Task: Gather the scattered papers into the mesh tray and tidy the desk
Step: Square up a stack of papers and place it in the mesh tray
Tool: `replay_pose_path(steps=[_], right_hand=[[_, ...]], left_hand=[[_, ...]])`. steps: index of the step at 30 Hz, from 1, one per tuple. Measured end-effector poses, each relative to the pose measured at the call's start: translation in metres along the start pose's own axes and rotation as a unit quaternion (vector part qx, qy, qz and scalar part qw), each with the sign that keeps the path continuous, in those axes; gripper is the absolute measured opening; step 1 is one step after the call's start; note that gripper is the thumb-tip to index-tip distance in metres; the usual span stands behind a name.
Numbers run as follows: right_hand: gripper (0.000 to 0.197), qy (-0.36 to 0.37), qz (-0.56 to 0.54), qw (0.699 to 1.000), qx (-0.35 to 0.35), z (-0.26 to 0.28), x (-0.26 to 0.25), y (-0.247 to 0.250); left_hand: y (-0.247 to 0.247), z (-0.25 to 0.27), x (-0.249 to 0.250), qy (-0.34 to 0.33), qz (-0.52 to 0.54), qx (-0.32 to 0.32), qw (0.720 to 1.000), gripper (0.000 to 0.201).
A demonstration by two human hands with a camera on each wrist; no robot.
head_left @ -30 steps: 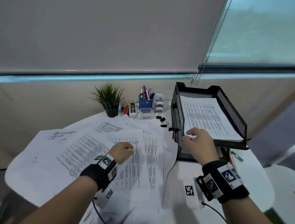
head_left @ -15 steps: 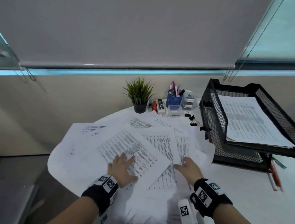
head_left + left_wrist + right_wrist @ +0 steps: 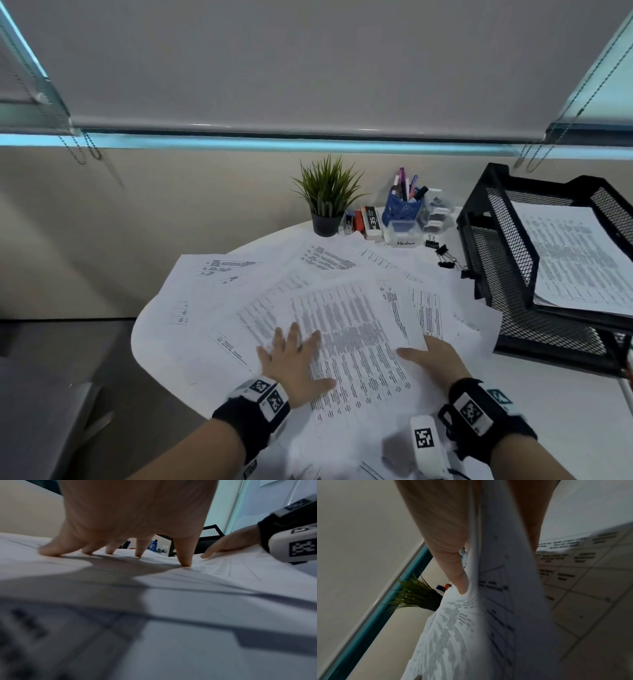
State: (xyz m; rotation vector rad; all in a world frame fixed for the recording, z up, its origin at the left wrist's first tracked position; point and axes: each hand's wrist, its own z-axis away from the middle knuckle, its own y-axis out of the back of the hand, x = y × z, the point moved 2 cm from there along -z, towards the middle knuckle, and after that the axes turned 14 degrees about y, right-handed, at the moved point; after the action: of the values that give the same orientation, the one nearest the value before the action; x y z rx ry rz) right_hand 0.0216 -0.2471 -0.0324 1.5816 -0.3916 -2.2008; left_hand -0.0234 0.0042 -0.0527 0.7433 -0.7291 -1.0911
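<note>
- In the lower middle of the head view we see the left hand (image 3: 294, 363) spread flat, fingers straight and splayed, pressing on the top printed sheet (image 3: 346, 329); it grasps nothing.
- The left wrist view shows the same: its fingertips (image 3: 184, 562) stand on the paper, the palm arched above it.
- The right hand (image 3: 433, 358), lower right of centre in the head view, grasps the right edge of that sheet: the thumb lies on top and the other fingers are hidden below the paper.
- In the right wrist view the thumb (image 3: 453, 563) presses against a curled bundle of sheets (image 3: 488, 601), with another finger behind it.
- The scattered papers (image 3: 239, 274) overlap across the round white table (image 3: 548, 394), filling the middle of the head view.
- The black mesh tray (image 3: 507, 260) stands at the right edge of the frame on the table; a stack of printed pages (image 3: 579, 260) lies in its upper tier.
- Black binder clips (image 3: 443, 255) lie just left of the tray.
- At the far side of the table, upper centre, stand a small potted plant (image 3: 327, 195), a blue pen cup (image 3: 402, 205) and a clear box labelled "Medium" (image 3: 404, 233).
</note>
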Motion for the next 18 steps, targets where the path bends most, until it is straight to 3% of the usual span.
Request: replay_pose_path(steps=[6, 8, 10, 12, 14, 18], right_hand=[[0.006, -0.013, -0.007, 0.999, -0.041, 0.004, -0.004, 0.004], [0.005, -0.021, 0.007, 0.999, -0.049, 0.005, -0.002, 0.007], [0.005, -0.029, 0.009, 0.999, -0.043, 0.005, 0.002, 0.014], [0.005, -0.037, 0.015, 0.999, -0.037, 0.006, 0.006, 0.021], [0.005, -0.036, 0.030, 0.998, -0.030, 0.004, 0.011, 0.025], [0.011, -0.003, 0.055, 0.998, 0.028, -0.005, 0.019, 0.035]], left_hand=[[0.002, 0.003, 0.015, -0.087, 0.055, -0.011, 0.995, 0.083], [0.005, 0.000, 0.012, -0.080, 0.097, 0.000, 0.992, 0.079], [0.011, -0.005, 0.004, -0.029, 0.092, 0.043, 0.994, 0.080], [0.013, -0.009, -0.003, 0.051, 0.074, 0.054, 0.994, 0.100], [0.010, -0.012, -0.007, 0.074, 0.061, 0.025, 0.995, 0.131], [0.002, -0.018, -0.003, 0.020, 0.057, 0.013, 0.998, 0.127]])
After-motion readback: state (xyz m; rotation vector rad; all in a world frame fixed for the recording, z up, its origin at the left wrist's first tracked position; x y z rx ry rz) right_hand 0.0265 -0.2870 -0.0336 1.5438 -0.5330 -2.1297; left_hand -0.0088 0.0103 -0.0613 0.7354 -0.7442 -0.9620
